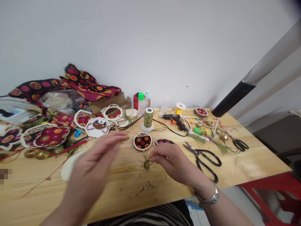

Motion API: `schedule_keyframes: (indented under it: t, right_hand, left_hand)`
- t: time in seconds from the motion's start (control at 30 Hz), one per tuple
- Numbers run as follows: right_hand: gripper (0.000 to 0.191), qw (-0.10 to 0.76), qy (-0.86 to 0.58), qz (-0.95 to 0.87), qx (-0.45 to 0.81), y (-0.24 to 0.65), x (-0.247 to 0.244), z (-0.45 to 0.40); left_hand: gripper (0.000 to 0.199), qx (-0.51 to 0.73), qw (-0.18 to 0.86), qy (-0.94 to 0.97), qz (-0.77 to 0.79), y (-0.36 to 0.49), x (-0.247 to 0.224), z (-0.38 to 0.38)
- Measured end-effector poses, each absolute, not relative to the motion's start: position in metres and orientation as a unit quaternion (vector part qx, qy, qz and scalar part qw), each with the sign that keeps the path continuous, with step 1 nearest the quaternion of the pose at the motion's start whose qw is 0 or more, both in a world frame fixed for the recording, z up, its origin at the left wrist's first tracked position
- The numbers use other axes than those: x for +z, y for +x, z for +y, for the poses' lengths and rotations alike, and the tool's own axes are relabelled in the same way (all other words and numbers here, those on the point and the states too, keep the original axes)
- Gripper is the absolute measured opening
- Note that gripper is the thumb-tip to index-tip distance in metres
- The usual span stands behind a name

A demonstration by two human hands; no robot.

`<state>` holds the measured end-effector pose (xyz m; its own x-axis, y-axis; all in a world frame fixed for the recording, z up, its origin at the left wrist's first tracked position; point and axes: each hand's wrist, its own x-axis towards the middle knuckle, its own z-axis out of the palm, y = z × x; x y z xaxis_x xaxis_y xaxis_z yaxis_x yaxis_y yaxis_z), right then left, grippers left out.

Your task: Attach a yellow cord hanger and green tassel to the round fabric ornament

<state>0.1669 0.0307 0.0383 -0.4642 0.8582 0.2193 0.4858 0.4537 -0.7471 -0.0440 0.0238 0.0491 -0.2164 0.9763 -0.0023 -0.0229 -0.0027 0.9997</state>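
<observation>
My right hand point(168, 160) pinches a small olive-green thread tuft point(146, 164) between thumb and fingers, just above the wooden table point(113, 201). Left of it, my left hand point(96, 166) is raised over the table, blurred, with its fingers together and extended; nothing shows in it. A round wood-framed ornament point(142, 141) with dark patterned fabric lies behind the tuft. Partly covered by my right hand is another patterned piece point(166, 142). The spool of olive thread point(148, 119) stands upright behind the round ornament. Dark scraps are scattered below the tuft.
Black-handled scissors point(203, 157) lie right of my right hand, with smaller scissors point(240, 144) farther right. A glue gun point(175, 121), yellow spool point(180, 108) and bottles point(141, 105) are at the back. Fabric point(87, 81) and ornaments point(50, 135) crowd the left. A red stool point(270, 194) is below right.
</observation>
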Motion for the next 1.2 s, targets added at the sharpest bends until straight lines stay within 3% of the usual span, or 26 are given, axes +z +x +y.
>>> schedule_keyframes:
  t: [0.1,0.37,0.73,0.9,1.03,1.2]
  right_hand:
    - [0.020,0.261,-0.399,-0.834,0.278,0.163,0.042,0.032]
    - [0.023,0.191,-0.370,-0.878,0.236,0.164,0.038,0.036]
    - [0.020,0.180,-0.367,-0.872,0.270,0.159,0.038,0.040]
    - [0.021,0.201,-0.373,-0.854,0.302,0.161,0.032,0.042]
    - [0.018,0.253,-0.398,-0.832,0.293,0.164,0.027,0.044]
    - [0.017,0.310,-0.525,-0.779,0.146,0.197,0.021,0.033]
  left_hand:
    - [0.020,0.443,0.519,0.529,0.505,-0.019,0.039,0.023]
    - [0.044,0.341,0.622,0.535,0.460,-0.014,0.018,0.019]
    - [0.024,0.341,0.450,0.652,0.505,-0.014,0.013,0.014]
    - [0.022,0.336,0.475,0.617,0.530,-0.013,0.012,0.015]
    - [0.015,0.326,0.556,0.529,0.552,-0.012,0.010,0.016]
    - [0.030,0.311,0.660,0.402,0.553,-0.015,0.008,0.016]
